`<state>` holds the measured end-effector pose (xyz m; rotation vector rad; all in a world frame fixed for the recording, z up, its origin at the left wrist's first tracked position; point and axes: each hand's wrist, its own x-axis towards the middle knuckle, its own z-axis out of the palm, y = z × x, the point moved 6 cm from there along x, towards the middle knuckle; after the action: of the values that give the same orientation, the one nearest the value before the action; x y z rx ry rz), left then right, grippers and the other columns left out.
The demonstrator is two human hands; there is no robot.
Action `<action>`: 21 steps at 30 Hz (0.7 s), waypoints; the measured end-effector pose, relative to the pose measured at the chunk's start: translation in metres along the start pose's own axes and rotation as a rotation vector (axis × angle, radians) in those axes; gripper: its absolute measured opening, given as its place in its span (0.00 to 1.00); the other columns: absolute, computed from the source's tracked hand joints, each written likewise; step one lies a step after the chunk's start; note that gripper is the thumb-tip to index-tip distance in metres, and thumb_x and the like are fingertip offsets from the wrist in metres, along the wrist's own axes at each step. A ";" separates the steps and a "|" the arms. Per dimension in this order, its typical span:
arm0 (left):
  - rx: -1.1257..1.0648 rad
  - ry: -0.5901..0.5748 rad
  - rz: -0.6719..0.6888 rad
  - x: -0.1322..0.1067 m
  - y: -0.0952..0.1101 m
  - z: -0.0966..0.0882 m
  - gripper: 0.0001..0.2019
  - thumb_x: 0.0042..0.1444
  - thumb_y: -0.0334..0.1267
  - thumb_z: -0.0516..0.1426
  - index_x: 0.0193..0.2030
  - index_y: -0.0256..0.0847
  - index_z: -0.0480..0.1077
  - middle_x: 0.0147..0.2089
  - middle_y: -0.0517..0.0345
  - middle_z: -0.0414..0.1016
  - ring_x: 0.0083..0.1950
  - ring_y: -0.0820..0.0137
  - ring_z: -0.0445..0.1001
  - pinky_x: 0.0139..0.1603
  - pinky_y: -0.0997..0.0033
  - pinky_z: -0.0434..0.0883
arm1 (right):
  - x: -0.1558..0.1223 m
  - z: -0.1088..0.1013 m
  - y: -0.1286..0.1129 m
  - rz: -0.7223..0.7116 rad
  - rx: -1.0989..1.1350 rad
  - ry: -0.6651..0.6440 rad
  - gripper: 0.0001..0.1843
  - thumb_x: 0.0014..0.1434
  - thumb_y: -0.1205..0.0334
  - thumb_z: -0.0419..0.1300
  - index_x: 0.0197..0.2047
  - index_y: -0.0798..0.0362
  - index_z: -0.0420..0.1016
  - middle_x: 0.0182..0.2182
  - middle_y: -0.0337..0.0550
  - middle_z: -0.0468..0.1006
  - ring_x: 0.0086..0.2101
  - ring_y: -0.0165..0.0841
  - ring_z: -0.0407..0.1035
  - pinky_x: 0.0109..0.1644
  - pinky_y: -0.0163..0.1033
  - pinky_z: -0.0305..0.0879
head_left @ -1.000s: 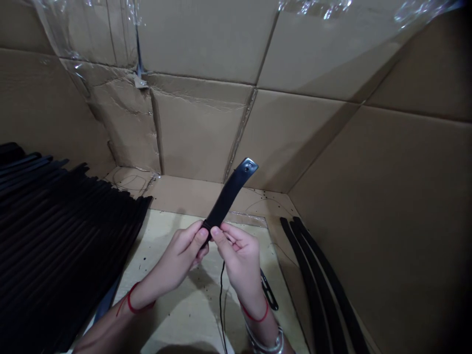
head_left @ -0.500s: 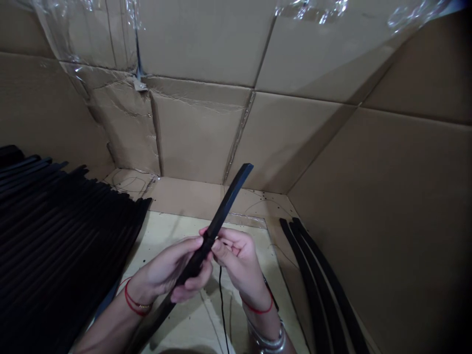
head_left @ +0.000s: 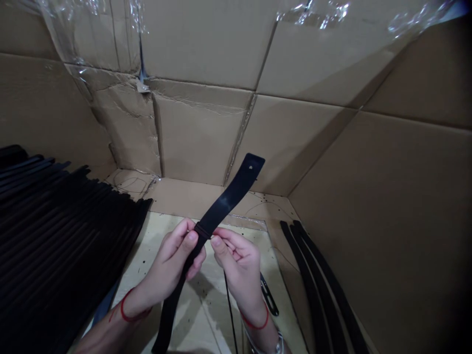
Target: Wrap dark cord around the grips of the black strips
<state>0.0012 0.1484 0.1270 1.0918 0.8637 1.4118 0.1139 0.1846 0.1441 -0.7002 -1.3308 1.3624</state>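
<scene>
Diagonally above the pale board (head_left: 139, 273), a long black strip (head_left: 223, 204) is held in the air by both hands, its holed upper end tipped toward the far edge of the board and beyond; the left hand (head_left: 171, 265) is closed on it, thumb pressed on the near face and fingers curled behind, just below a narrow raised band (head_left: 202, 230) that crosses the strip; the right hand (head_left: 238, 260) has thumb and forefinger pinched tight at the band's right end, though exactly what lies between the tips is too small and dark to make out; a thin black cord (head_left: 229, 300) runs down from behind the right fingers, its upper end hidden and its lower end cut off by the frame; the strip's lower end reaches the frame's bottom edge, and whether it touches the board cannot be told; near the board's right edge, a slotted black piece (head_left: 272, 300) is partly covered by the right wrist; outside that edge lie three curved strips (head_left: 313, 268), cut off below; along the left edge, a dark stack of strips (head_left: 62, 231) blurs into shadow.
</scene>
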 end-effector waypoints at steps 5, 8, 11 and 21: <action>-0.414 -0.383 -0.172 0.002 -0.012 0.013 0.13 0.65 0.50 0.49 0.40 0.41 0.61 0.16 0.71 0.60 0.09 0.81 0.49 0.09 0.85 0.53 | 0.002 0.006 0.010 0.166 0.162 -0.232 0.23 0.50 0.53 0.71 0.48 0.54 0.81 0.16 0.32 0.68 0.17 0.23 0.58 0.18 0.27 0.57; -0.535 -0.539 -0.322 0.003 -0.024 0.022 0.15 0.64 0.49 0.50 0.32 0.42 0.60 0.13 0.71 0.56 0.08 0.81 0.45 0.07 0.84 0.51 | 0.002 0.008 0.003 0.160 0.137 -0.279 0.18 0.52 0.55 0.70 0.44 0.54 0.83 0.21 0.39 0.77 0.22 0.28 0.70 0.27 0.31 0.69; -0.451 -0.506 -0.410 0.006 -0.034 0.023 0.17 0.63 0.50 0.50 0.28 0.41 0.58 0.14 0.67 0.59 0.09 0.80 0.50 0.08 0.83 0.51 | 0.002 0.004 -0.003 0.131 0.058 -0.212 0.12 0.52 0.56 0.69 0.36 0.55 0.83 0.20 0.41 0.79 0.22 0.33 0.74 0.28 0.36 0.74; 0.518 0.105 0.073 0.009 -0.002 -0.009 0.17 0.64 0.46 0.52 0.55 0.44 0.56 0.44 0.56 0.71 0.47 0.67 0.71 0.48 0.68 0.65 | 0.019 -0.016 0.008 0.043 -0.095 0.134 0.17 0.44 0.54 0.73 0.24 0.54 0.71 0.16 0.35 0.72 0.17 0.27 0.63 0.19 0.31 0.60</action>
<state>-0.0065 0.1580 0.1241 1.4541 1.3233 1.3474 0.1213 0.2092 0.1386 -0.8737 -1.2862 1.2698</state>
